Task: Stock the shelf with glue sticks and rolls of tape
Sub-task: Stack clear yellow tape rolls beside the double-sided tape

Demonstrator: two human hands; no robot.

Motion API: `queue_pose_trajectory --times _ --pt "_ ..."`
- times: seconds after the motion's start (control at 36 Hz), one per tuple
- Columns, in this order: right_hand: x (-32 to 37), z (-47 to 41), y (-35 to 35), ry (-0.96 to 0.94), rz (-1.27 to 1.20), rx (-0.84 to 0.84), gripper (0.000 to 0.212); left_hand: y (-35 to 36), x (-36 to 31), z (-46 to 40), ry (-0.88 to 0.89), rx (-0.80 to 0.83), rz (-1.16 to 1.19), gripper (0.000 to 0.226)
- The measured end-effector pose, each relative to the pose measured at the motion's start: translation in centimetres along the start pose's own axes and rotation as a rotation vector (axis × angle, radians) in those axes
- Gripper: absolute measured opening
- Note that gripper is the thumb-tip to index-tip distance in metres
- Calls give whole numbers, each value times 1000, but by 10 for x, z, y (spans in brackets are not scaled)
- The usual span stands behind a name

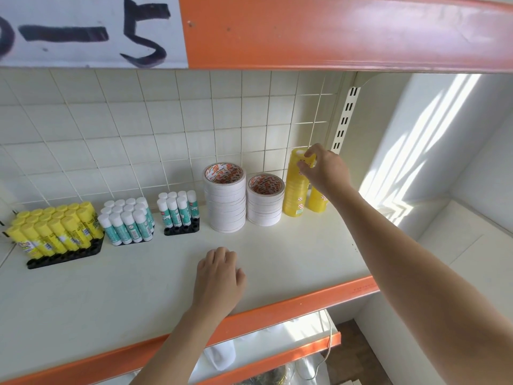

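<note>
Right hand (323, 169), fingers pinched round the top roll of the tall yellow tape stack (296, 187) at the shelf (291, 254) back; shorter stack behind mostly hidden. Left hand (219, 276) flat, fingers relaxed. Tape print unreadable. Sign (91, 31) cut off, showing "-5".

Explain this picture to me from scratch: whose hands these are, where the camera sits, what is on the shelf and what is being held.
There is no machine here: a person stocks a shelf with bare hands. The single picture comes from a wide-angle camera worn on the person's head, looking forward and down.

On the white shelf stand, from left to right, yellow glue sticks in a black tray, two groups of white-capped glue sticks, two stacks of white tape rolls, and a tall stack of yellow tape rolls with a shorter yellow stack just right of it.

The right hand grips the top of the tall yellow stack. The left hand rests on the shelf, holding nothing.
</note>
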State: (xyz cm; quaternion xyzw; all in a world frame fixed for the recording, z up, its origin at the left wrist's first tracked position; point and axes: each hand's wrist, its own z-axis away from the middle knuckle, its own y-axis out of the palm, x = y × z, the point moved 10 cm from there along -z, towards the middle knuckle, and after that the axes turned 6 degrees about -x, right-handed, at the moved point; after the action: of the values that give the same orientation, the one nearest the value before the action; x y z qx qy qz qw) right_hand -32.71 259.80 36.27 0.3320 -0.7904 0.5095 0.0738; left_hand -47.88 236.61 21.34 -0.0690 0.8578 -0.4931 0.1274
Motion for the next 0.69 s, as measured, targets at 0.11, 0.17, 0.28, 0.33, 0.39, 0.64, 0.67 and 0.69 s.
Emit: queue_pose_trajectory --times 0.11,0.17,0.28,0.33,0.39,0.64,0.67,0.69 --pt "0 -1 -2 24 -40 17 27 -2 -1 0 6 -16 7 27" --pt "0 -1 -3 22 -40 18 27 -2 -1 0 7 -18 8 27" --pt "1 -2 -3 26 -52 23 27 0 -1 0 7 -13 -1 28" --pt "1 -2 -4 26 -59 23 26 -1 -1 0 10 -18 -2 27" --pt "2 -1 -5 29 -74 22 26 -1 -1 0 13 -22 -3 28" --pt "3 0 -6 32 -76 16 27 0 -1 0 19 -23 -13 26" --pt "3 0 -6 29 -67 12 28 0 -1 0 20 -24 -13 25" --pt "4 0 -6 24 -56 9 29 -1 -1 0 21 -26 -12 25"
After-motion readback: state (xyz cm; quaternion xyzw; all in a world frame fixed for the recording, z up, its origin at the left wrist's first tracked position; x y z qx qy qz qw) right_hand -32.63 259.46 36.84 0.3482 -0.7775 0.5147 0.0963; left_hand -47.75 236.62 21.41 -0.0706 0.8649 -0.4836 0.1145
